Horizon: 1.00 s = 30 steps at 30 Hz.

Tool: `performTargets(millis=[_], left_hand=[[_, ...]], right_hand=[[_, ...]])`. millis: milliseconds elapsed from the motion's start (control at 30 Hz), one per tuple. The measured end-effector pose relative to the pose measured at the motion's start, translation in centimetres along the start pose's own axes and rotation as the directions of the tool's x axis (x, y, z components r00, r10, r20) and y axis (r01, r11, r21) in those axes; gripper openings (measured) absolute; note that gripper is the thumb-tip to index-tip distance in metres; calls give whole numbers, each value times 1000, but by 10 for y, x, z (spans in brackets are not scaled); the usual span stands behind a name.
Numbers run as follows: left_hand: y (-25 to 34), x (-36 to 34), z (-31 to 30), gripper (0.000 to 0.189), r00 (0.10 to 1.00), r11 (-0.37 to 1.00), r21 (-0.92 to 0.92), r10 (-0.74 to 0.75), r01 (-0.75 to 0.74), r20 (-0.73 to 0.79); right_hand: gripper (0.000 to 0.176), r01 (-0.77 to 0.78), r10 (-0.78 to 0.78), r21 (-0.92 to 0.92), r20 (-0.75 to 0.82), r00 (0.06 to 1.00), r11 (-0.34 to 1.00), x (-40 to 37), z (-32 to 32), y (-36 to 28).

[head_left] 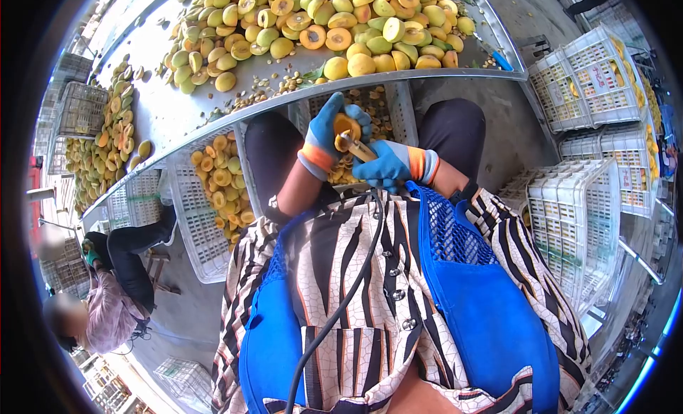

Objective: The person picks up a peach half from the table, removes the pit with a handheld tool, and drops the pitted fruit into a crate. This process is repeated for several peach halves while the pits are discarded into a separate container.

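My left hand (329,133), in a blue glove with an orange cuff, is closed around a halved yellow fruit (346,126), its cut face turned up. A small knife with a light wooden handle (361,151) is gripped in my gloved right hand (390,165), and its metal tip touches the inside of the fruit. Both hands are just in front of my chest, over a crate of fruit pieces (373,106) between my knees.
A metal table (163,108) ahead bears heaps of halved fruit (341,22) and scattered pits. At the left stands a crate of fruit halves (203,232). Stacked white crates (573,215) stand at the right. Another person (110,300) sits at the far left.
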<state>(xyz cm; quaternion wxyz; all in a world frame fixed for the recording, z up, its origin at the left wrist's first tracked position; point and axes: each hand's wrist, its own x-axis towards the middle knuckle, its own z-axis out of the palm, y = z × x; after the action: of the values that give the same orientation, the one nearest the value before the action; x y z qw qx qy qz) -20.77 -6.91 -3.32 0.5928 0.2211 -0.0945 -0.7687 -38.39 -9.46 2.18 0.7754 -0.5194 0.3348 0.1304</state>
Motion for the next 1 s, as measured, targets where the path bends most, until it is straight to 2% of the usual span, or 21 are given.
performTargets(millis=[33,67,133,167,200,233,267,300,333,400,467,533,567,600,667,700,733,800,833,933,1000], left_hand=[[2,2,-7,46,1000,1000,0,5,-5,0],[6,3,-16,42,999,1000,-4,-25,25,34],[11,2,-20,38,996,999,-3,-53,54,75],[11,-6,-16,37,978,961,199,205,-193,-43],[16,-11,-11,35,877,822,414,469,-391,-103],[31,-16,-9,35,895,914,226,385,-336,-225],[44,-30,-6,36,855,862,392,441,-320,-272],[58,-41,0,36,799,848,369,503,-382,-329],[74,-52,3,36,733,824,350,561,-447,-384],[110,-90,-11,40,634,737,450,670,-505,-387],[135,-124,-42,42,268,313,874,937,-372,-222],[162,-148,-55,38,150,97,994,983,58,-104],[169,-151,-62,35,77,86,995,993,49,-90],[177,-149,-75,35,67,84,995,994,47,-87],[193,-133,-94,37,88,-40,977,996,208,22],[197,-117,-98,40,120,-84,970,991,228,57],[207,-98,-111,42,176,-9,968,984,251,-36],[222,-60,-128,52,257,3,923,960,384,-110],[223,-46,-119,56,256,-78,885,965,458,-48],[242,-4,-129,61,333,-169,769,941,617,-60],[247,10,-133,62,357,-162,737,927,656,-113]], right_hand=[[19,30,-35,-133,-33,999,991,3,2,0],[19,30,-35,-134,-32,999,990,3,3,3],[21,172,-188,-146,-105,977,974,4,3,4],[23,182,-223,-219,-183,957,959,4,-1,1],[23,185,-228,-225,-179,957,956,16,-13,10],[26,177,-430,-626,-279,859,759,36,-29,29],[29,52,-637,-898,-268,722,437,45,-39,42],[29,-109,-432,-935,-257,865,338,38,-46,36],[29,-102,-444,-938,-250,860,331,40,-44,33],[26,-116,-582,-871,-412,701,477,43,-34,32],[26,-149,-564,-865,-434,702,479,47,-32,28],[26,-41,-617,-845,-422,664,533,61,-35,39],[27,30,-636,-823,-415,650,567,64,-34,41],[27,35,-642,-828,-407,649,560,66,-35,42],[28,7,-574,-833,-375,728,554,67,-34,42],[28,-17,-534,-827,-379,756,563,67,-34,43],[29,-9,-531,-814,-387,754,581,68,-35,46],[33,46,-556,-766,-423,716,641,77,-42,58],[33,43,-559,-771,-420,715,635,79,-45,60],[36,-41,-496,-710,-531,687,703,83,-51,64],[37,-10,-530,-696,-555,641,718,87,-53,69]])
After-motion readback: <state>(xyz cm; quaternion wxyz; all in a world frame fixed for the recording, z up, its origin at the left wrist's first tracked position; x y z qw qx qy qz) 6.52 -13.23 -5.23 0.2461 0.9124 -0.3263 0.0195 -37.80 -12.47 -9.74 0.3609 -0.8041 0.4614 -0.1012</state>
